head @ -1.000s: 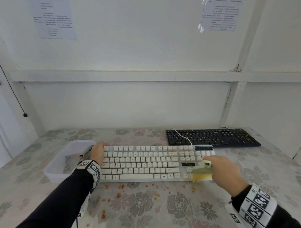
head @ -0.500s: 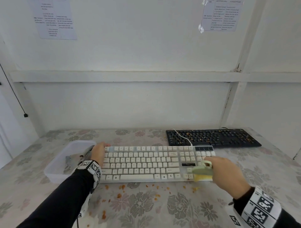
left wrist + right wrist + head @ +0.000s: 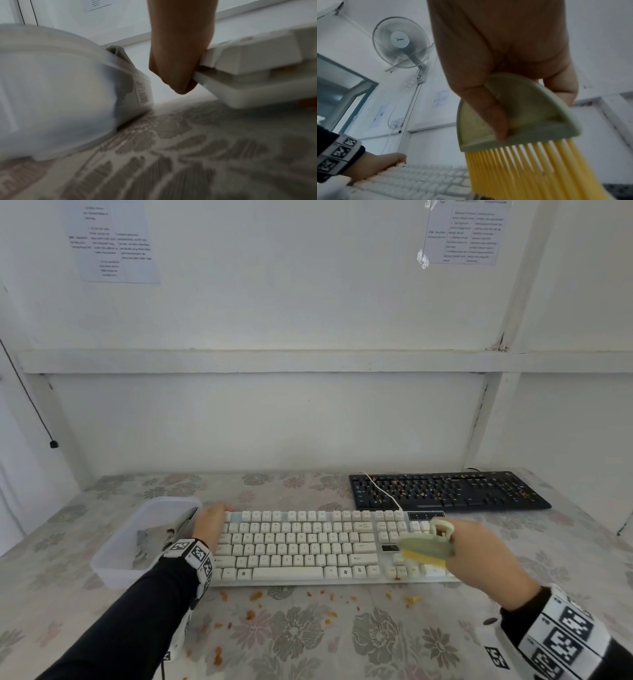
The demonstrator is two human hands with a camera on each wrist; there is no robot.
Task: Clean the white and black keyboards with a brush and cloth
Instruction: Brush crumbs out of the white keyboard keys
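White keyboard (image 3: 301, 546) is steadied at its left end by the gripping left hand (image 3: 210, 523); brush (image 3: 426, 551), pinched in right hand (image 3: 479, 556), is best swept lightly toward the front edge.

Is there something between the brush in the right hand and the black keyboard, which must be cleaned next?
Nothing solid: the brush is over the white keyboard's right end, and only that keyboard's thin white cable lies across the black keyboard.
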